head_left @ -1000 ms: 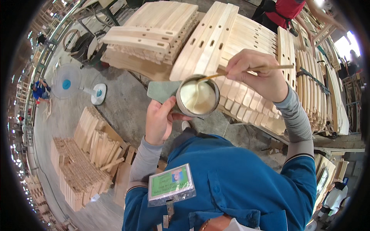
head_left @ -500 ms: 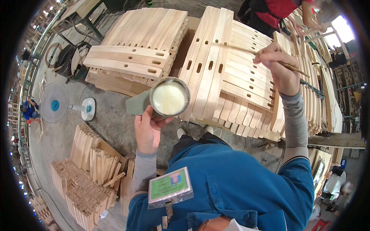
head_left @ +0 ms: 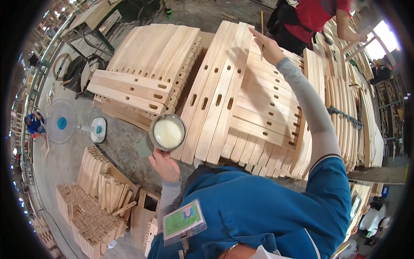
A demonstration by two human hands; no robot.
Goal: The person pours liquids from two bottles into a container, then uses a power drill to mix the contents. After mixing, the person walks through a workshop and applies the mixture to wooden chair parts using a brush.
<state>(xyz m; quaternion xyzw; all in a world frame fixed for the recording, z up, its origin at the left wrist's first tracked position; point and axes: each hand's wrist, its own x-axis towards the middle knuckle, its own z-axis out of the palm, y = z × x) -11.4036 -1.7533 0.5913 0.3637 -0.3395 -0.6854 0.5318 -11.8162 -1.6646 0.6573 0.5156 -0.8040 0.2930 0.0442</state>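
Observation:
My left hand (head_left: 164, 167) holds a round cup (head_left: 184, 133) of creamy, pale liquid from below. Against the cup's lower left side, a flat grey-green piece (head_left: 145, 147) is held by the same hand; its material I cannot tell. My right hand (head_left: 268, 48) is stretched far forward, over the far end of several slotted wooden slats (head_left: 222, 80) lying side by side. A thin stick (head_left: 261, 19) passes through its fingers, roughly upright in the picture. The hand partly hides the stick, and its fingertips are close to the slat end.
Another stack of slats (head_left: 151, 47) stands at the left, more slats (head_left: 265, 103) lie under the right arm. A standing fan (head_left: 61, 121) and a pile of wooden pieces (head_left: 88, 211) are on the left floor. A person in red (head_left: 308, 19) works at the far right.
My right hand has moved forward and left with the stick, from over the right slats to the far slat end. The cup has shifted left and lower in the picture.

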